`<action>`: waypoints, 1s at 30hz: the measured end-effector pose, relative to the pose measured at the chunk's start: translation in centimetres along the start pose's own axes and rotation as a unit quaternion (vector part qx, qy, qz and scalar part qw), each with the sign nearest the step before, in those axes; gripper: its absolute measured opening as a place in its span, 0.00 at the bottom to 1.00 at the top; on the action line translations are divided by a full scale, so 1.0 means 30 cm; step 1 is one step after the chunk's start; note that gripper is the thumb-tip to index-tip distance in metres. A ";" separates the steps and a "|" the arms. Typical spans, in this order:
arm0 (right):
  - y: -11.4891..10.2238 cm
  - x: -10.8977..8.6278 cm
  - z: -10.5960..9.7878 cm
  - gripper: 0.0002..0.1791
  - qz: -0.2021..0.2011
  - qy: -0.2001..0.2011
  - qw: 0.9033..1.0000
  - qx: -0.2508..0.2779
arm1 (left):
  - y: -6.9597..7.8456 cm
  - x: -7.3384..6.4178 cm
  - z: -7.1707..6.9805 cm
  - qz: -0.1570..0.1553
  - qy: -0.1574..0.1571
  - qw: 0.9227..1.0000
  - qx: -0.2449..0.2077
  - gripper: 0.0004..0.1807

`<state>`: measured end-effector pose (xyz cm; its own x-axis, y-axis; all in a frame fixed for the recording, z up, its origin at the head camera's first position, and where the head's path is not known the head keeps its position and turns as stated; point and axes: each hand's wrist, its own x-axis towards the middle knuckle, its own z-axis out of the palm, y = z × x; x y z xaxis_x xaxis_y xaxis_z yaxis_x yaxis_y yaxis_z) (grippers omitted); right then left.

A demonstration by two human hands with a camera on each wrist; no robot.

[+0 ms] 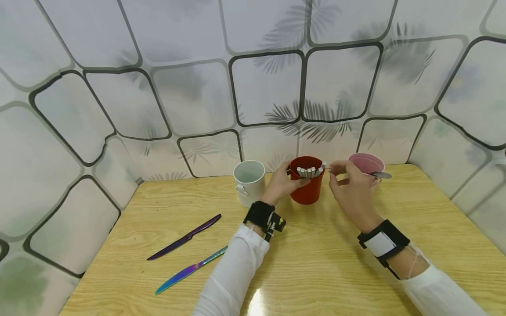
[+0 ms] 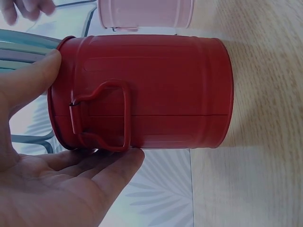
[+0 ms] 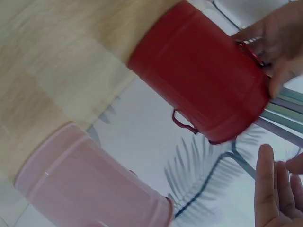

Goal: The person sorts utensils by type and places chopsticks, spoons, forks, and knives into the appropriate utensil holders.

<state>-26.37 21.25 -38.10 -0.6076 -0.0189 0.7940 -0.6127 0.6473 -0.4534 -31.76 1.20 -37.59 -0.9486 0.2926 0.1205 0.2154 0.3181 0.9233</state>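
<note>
A red bucket stands on the table, holding several slim utensils with squared pale ends; their lower parts are hidden inside. My left hand grips this bucket near its rim, thumb on the near side and fingers by the wire handle. Just right of the rim is my right hand, its fingers loosely bent. In the right wrist view its fingers hold nothing visible. Behind that hand stands a pink bucket, with a grey spoon-like end sticking out over its rim.
A white bucket stands left of the red one. On the table's left side lie a dark purple knife and a rainbow-coloured knife, the latter partly covered by my left sleeve. A patterned wall rises behind the table.
</note>
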 end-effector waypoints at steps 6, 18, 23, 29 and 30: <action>-0.081 0.027 -0.033 0.14 -0.019 0.099 0.995 0.023 | 0.002 0.001 -0.001 0.002 -0.006 1.000 0.007 0.38; -0.391 0.138 -0.053 0.08 -0.159 0.230 0.947 0.156 | 0.000 0.006 -0.005 0.005 -0.009 1.000 0.000 0.37; -0.470 0.175 -0.048 0.07 -0.152 0.182 0.949 0.208 | -0.001 0.002 -0.009 0.018 -0.014 1.000 0.006 0.36; -0.572 0.223 -0.033 0.08 -0.152 0.144 0.944 0.253 | 0.001 -0.007 -0.022 0.037 -0.019 0.999 0.000 0.35; -0.584 0.229 -0.030 0.07 -0.151 0.145 0.942 0.262 | 0.003 -0.009 -0.023 0.041 -0.022 0.999 0.000 0.35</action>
<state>-19.34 10.45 -24.34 -0.2473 0.1168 0.9619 -0.9475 0.1786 -0.2653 -31.64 0.52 -37.30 -0.9165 0.3572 0.1799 0.2921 0.2906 0.9112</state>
